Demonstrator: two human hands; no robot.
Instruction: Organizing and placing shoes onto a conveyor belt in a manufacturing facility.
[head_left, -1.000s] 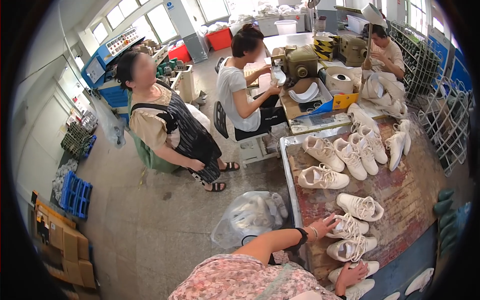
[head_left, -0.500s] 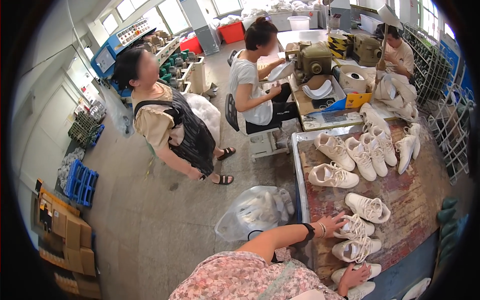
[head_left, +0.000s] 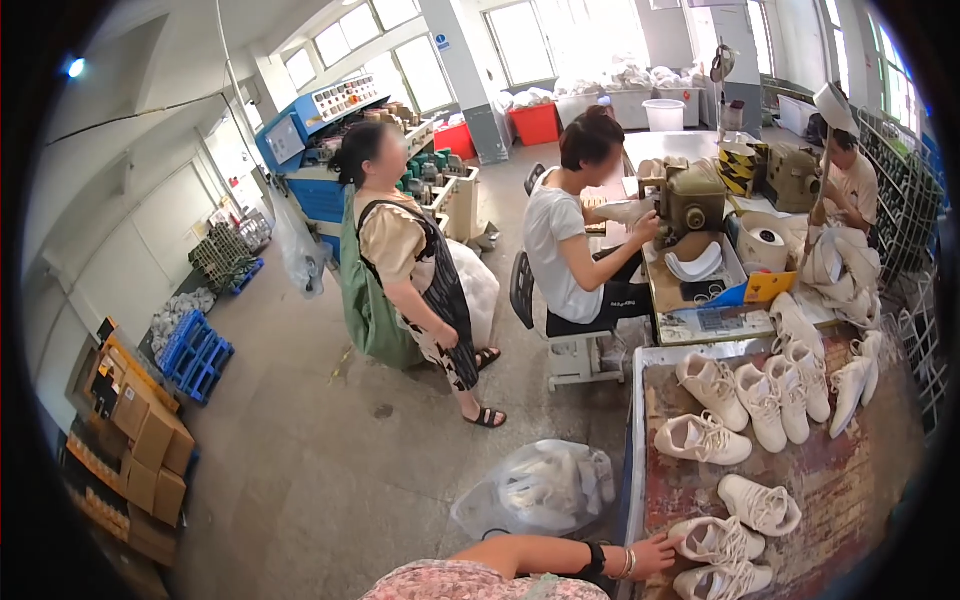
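My left hand (head_left: pixel 653 556) reaches in from the lower edge, with a dark band and bracelets at the wrist. Its fingers are stretched out, and the fingertips touch the toe of a cream lace-up sneaker (head_left: pixel 722 540). Just nearer lies another cream sneaker (head_left: pixel 722 581), cut by the lower edge of the picture. A third sneaker (head_left: pixel 760 505) lies a little farther off on the worn tabletop (head_left: pixel 690 487). My right hand is out of the picture.
More cream sneakers (head_left: pixel 764 407) stand farther back on the table. Left of it, a clear plastic bag (head_left: pixel 540 488) with pale contents lies on the floor. One person (head_left: pixel 420 270) stands farther left; another (head_left: pixel 575 225) sits at a machine (head_left: pixel 694 200) beyond the table.
The view has tilted up. My left hand has drawn back from over a sneaker to its toe. My right hand, earlier on a nearer sneaker, has left the picture. The standing person has turned.
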